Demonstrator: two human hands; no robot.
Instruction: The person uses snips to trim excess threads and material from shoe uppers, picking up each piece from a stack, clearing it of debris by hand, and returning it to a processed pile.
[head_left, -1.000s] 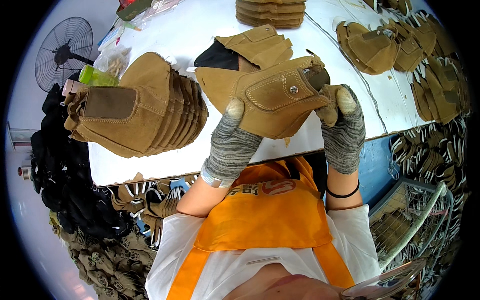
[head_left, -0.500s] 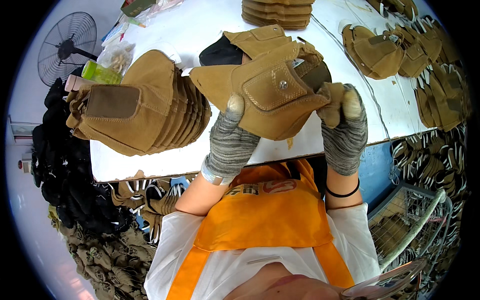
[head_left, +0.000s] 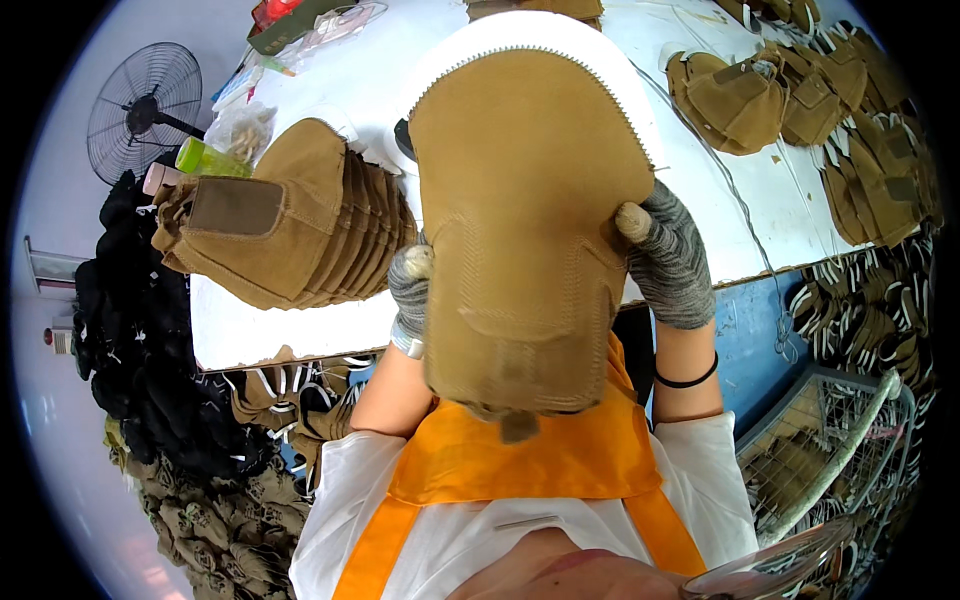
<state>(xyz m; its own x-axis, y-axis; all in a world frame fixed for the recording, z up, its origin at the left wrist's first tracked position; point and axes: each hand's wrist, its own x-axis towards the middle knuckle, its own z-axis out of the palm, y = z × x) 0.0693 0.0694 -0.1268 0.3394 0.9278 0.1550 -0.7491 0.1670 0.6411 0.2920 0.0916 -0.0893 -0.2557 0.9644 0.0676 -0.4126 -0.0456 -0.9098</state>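
A tan suede boot upper (head_left: pixel 525 220) is held up between both hands, its broad rounded end away from me and its narrow end towards my chest. Zigzag stitching runs round the far curve, with a white piece along it. My left hand (head_left: pixel 410 285), in a grey knitted glove with bare thumb tip, grips the left side; its fingers are hidden behind the upper. On the other side my right hand (head_left: pixel 675 260), gloved alike, presses its thumb on the near face. Left of my hands, a stack of similar tan uppers (head_left: pixel 290 220) lies on the white table (head_left: pixel 265 335).
More tan uppers (head_left: pixel 725 100) lie at the right of the table, near a grey cable (head_left: pixel 725 185). A wire cart (head_left: pixel 815 450) stands at lower right. Black pieces (head_left: pixel 140 300) are heaped at left, below a fan (head_left: pixel 143 110). A green cup (head_left: pixel 205 158) stands behind the stack.
The upper has been turned from its side so its rounded end points away and its broad face shows. My right thumb has shifted from its narrow end to its side.
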